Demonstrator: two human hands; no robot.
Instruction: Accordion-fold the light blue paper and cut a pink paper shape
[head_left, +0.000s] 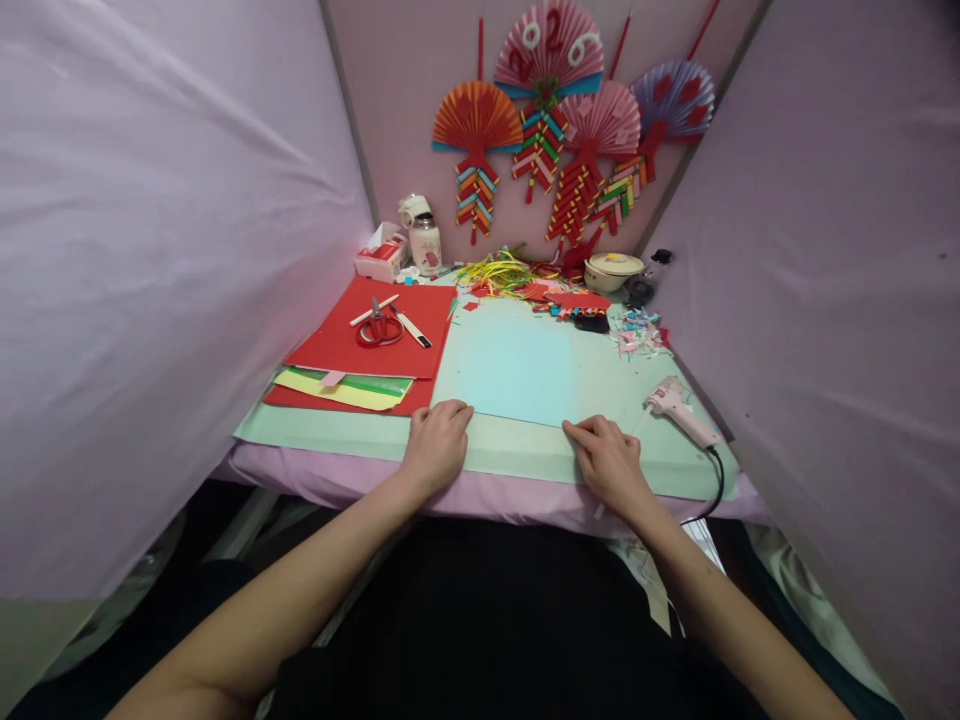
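Observation:
A light blue sheet of paper (517,370) lies flat on the pale green mat (525,450) in front of me. My left hand (439,440) is closed at its near left corner, the fingertips on the edge. At the near right corner, my right hand (609,458) pinches the paper between thumb and fingers. Left of the sheet is a stack of red paper (330,330), with green and yellow sheets (352,392) sticking out of it. Red-handled scissors (379,328), a white pen (373,310) and a craft knife (412,328) rest on top.
A glue gun (682,412) with a black cord lies at the right. Paper scraps (640,333), yellow strips (499,270), a lidded bowl (613,271), a bottle (426,245) and a tissue box (382,254) line the back. Several paper fans (477,118) hang on the wall.

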